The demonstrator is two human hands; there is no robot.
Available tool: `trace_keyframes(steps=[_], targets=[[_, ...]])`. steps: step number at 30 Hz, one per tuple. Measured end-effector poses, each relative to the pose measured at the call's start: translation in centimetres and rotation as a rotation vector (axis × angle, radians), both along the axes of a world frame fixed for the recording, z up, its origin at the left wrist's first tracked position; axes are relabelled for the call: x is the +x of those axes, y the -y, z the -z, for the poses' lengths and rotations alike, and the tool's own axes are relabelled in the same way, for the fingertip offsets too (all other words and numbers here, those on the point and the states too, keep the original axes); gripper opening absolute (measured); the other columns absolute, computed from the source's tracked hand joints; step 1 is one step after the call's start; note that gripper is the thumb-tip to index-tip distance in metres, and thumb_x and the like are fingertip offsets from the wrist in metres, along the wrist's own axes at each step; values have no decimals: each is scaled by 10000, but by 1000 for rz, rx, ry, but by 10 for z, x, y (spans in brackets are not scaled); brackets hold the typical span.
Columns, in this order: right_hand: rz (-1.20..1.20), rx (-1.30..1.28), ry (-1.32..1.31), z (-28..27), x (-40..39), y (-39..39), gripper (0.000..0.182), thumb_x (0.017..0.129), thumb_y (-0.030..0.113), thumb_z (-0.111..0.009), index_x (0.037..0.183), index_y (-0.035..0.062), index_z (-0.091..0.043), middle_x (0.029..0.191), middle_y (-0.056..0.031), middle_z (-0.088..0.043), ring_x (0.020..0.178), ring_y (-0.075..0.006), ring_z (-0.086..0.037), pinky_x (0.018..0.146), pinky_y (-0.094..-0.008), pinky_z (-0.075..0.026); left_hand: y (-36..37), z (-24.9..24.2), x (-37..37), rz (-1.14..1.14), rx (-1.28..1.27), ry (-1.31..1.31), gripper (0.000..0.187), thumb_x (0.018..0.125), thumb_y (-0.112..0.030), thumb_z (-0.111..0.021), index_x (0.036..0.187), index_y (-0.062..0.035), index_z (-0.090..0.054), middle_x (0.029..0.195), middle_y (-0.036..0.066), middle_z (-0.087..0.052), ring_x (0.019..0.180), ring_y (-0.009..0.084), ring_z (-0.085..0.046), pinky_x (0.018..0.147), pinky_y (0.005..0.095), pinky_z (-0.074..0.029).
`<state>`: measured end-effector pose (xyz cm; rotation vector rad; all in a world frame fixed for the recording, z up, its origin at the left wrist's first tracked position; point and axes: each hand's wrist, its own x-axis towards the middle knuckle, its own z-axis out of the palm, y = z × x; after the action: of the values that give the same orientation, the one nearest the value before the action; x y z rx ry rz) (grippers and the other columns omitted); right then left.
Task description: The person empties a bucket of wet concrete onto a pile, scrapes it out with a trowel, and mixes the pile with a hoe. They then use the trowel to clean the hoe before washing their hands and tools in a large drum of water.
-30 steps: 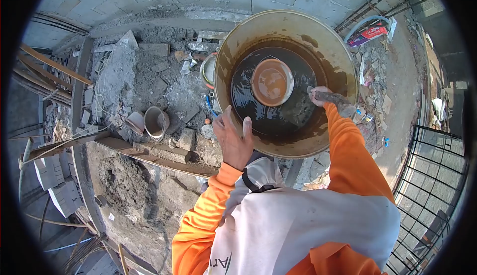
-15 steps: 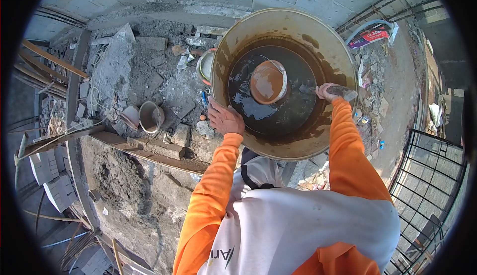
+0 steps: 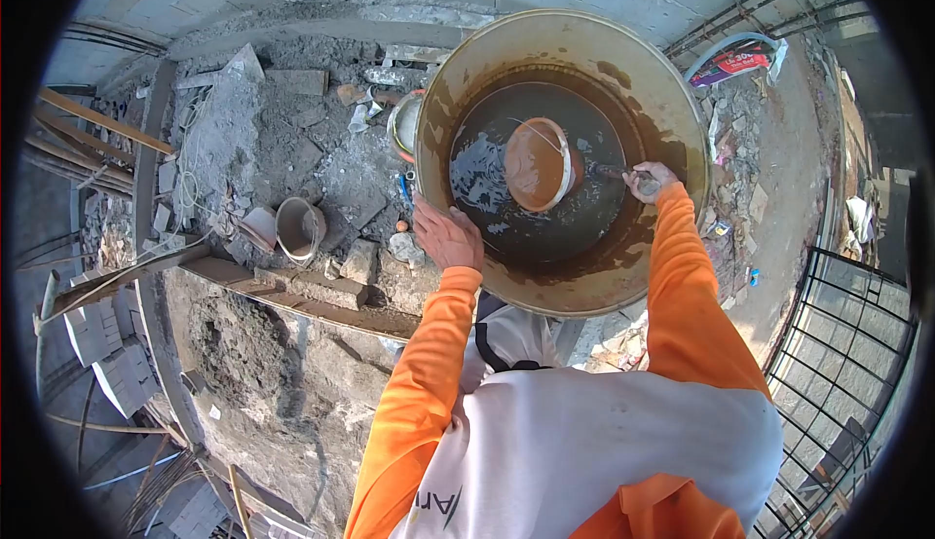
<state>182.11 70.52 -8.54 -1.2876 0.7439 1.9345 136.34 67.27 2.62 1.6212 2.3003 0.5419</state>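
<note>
A large round drum (image 3: 570, 296) stands in front of me, part filled with dark water (image 3: 516, 237). A small bucket (image 3: 536, 164) with brown water and a thin wire handle floats in it, tilted. My left hand (image 3: 446, 235) lies with fingers stretched along the drum's left outer side, near the rim. Inside the right wall, my right hand (image 3: 653, 181) is closed around a tool with a thick grey handle (image 3: 646, 185). The tool's narrow dark part (image 3: 610, 170) points left over the water, close to the bucket; its kind cannot be made out.
On the rubble to the left are a grey bucket (image 3: 300, 229) and a wooden plank (image 3: 302, 300). A whitish bucket (image 3: 402, 125) sits beside the drum. A red printed bag (image 3: 730, 64) lies at upper right, and a black wire mesh (image 3: 838, 344) stands at lower right.
The small bucket has shifted right and tilted more. My right hand has turned the tool, so the handle end now points up toward me. My left hand stays at the drum's side.
</note>
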Motion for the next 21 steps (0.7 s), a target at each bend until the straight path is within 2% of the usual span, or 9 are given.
trace_keyframes(steps=[5,7,8,10,11,12,15,20,21], targets=[[-334,-113,459,16,2,-2,166,875,80,-570,1013,-9,-548,774,-124,-595,622,-205,-598,565,-331,-543,-1,1,0,3,-7,31,711,875,-180,-537,1448,92,-216,1251,312,-457,1126,441,-468,1011,483,-360],[-701,-65,820,13,-2,-1,116,892,73,-568,998,28,-578,760,-117,-608,615,-227,-611,553,-373,-556,0,5,-1,6,14,16,712,875,-183,-540,1445,96,-217,1250,315,-457,1129,443,-467,1013,482,-359],[-705,-63,819,4,-13,-3,116,892,73,-568,998,28,-578,760,-117,-608,615,-227,-611,553,-373,-556,-1,6,-1,11,38,1,714,875,-185,-542,1443,101,-217,1249,317,-456,1132,444,-466,1014,482,-358],[-1071,-35,918,-5,-33,-5,176,880,37,-606,1052,56,-570,753,-125,-588,632,-280,-629,555,-437,-574,-2,7,0,-3,47,16,717,863,-175,-558,1440,94,-228,1244,308,-464,1139,443,-466,1016,485,-359],[-1101,-103,981,3,-36,-5,221,867,29,-638,1076,74,-583,762,-141,-605,669,-286,-650,565,-484,-583,-1,6,1,-14,58,31,721,852,-166,-574,1438,88,-240,1239,298,-471,1147,441,-467,1019,488,-360],[-1103,-106,976,6,-41,-1,221,867,29,-638,1076,74,-583,762,-141,-605,669,-286,-650,565,-484,-583,0,5,1,-14,53,29,721,852,-166,-574,1438,88,-240,1239,298,-471,1147,441,-467,1019,488,-360],[-1395,-108,878,1,-58,4,501,877,73,-644,1337,114,-449,765,-121,-621,630,-247,-629,580,-411,-586,-3,2,0,-3,48,55,718,850,-163,-577,1433,92,-243,1256,300,-460,1146,446,-465,1018,485,-360],[-1619,-103,787,-11,-97,3,668,856,84,-684,1446,135,-375,777,-160,-650,637,-269,-654,547,-389,-583,-2,4,-1,1,63,54,714,850,-164,-575,1430,92,-248,1247,299,-457,1137,447,-467,1014,481,-364],[-1677,-117,826,-14,-106,3,649,873,119,-664,1452,138,-370,902,-168,-656,738,-285,-667,619,-430,-583,-3,4,-1,2,63,50,714,850,-164,-575,1430,92,-248,1247,299,-457,1137,447,-467,1014,481,-364]])
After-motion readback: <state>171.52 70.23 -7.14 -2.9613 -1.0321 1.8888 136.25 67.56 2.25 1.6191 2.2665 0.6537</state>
